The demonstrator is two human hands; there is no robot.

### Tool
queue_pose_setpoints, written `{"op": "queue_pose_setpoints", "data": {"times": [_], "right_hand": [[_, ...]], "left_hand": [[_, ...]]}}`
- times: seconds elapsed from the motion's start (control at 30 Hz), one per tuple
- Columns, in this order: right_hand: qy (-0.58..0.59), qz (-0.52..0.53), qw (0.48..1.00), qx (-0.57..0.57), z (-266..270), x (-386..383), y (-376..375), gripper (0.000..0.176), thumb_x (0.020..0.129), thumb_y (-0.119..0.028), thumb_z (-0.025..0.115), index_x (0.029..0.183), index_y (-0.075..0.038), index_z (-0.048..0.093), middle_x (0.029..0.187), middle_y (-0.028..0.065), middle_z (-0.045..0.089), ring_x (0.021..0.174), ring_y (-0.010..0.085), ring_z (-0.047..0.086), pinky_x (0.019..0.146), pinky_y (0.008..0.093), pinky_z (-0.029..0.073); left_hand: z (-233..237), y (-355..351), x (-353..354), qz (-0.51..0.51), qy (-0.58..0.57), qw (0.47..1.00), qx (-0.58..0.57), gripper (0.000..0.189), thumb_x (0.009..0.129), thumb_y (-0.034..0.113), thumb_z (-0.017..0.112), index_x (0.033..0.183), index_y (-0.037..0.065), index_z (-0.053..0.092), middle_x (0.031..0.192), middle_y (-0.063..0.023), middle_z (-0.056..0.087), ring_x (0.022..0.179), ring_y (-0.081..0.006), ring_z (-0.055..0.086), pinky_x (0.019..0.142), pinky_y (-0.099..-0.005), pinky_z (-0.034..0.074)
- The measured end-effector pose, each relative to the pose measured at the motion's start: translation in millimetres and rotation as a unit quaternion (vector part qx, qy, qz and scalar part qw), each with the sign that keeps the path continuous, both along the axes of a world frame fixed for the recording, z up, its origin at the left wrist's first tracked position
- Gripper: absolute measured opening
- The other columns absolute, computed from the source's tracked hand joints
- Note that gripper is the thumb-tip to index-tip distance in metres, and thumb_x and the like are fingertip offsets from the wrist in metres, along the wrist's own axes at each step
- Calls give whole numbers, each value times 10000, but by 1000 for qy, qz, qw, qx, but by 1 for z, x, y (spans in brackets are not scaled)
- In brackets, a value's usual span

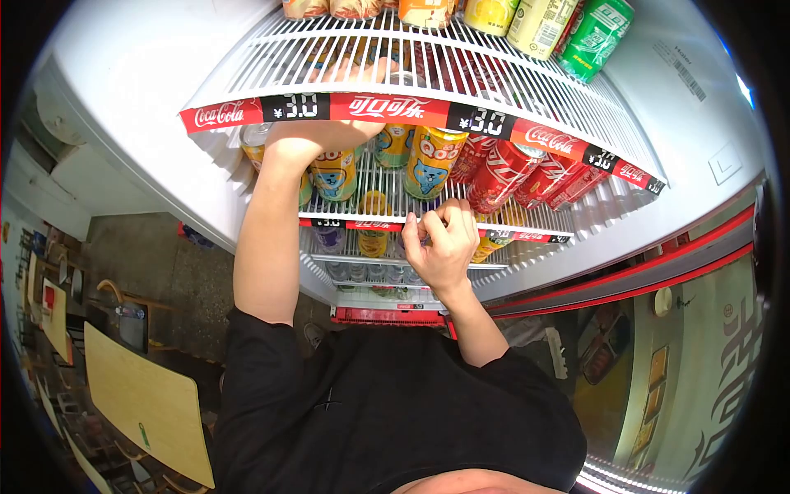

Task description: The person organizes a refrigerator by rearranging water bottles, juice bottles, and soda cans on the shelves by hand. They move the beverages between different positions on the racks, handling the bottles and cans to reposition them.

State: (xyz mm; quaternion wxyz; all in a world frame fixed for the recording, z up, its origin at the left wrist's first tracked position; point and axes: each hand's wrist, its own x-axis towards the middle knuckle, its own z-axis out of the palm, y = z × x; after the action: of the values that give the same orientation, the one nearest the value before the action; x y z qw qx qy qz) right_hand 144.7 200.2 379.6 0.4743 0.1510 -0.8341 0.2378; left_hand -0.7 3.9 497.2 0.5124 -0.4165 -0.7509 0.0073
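My left hand (362, 72) reaches in under the upper wire shelf (247, 70) of a drinks fridge and shows only in part through its bars. Its fingers are beside a can top (401, 78), and I cannot tell whether they grip it. Yellow-orange Qoo cans (434, 163) stand on the shelf below, close to that forearm. In front of this lower shelf's label strip (370, 225) is my right hand (444, 243), fingers curled in and thumb up, with nothing visible in it. Red cans (504, 177) stand just above and right of it.
Overhead, the upper shelf bears several cans, including a green one (597, 37) and yellow ones. A red price strip (387, 107) runs along its front edge. Bottles (373, 243) stand lower down. The fridge door (625, 280) is at right; a wooden table (148, 403) is behind left.
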Motion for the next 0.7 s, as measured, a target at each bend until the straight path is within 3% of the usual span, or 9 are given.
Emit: {"op": "queue_pose_setpoints", "data": {"times": [0.1,0.4,0.5,0.7], "right_hand": [[2,0,1000,1,-1,0,0,330,776,-145,789,617,-113,502,745,66,464,730,277,505,644,407,376],[1,-6,1000,5,0,0,0,330,777,-143,787,616,-115,500,744,64,468,735,277,506,647,404,376],[-2,-6,1000,4,0,0,-1,329,778,-141,785,617,-114,500,744,64,468,736,277,506,646,404,376],[-2,-6,1000,4,-1,1,-1,328,778,-137,785,618,-112,499,745,63,466,739,276,506,648,406,378]], "left_hand": [[1,-9,1,30,-34,997,-68,520,962,336,660,1400,73,563,1399,-142,610,1202,-305,630,1014,-386,504],[11,-6,10,15,-214,977,-8,507,950,319,675,1361,41,571,1359,-146,626,1219,-323,614,1062,-396,479],[-6,-7,-3,-3,-29,999,16,509,925,403,656,1262,22,653,1237,-166,701,1108,-331,683,1015,-448,520],[-5,-6,-2,-3,-72,997,36,521,918,407,677,1251,7,661,1179,-182,717,1075,-327,699,995,-446,533]]}}
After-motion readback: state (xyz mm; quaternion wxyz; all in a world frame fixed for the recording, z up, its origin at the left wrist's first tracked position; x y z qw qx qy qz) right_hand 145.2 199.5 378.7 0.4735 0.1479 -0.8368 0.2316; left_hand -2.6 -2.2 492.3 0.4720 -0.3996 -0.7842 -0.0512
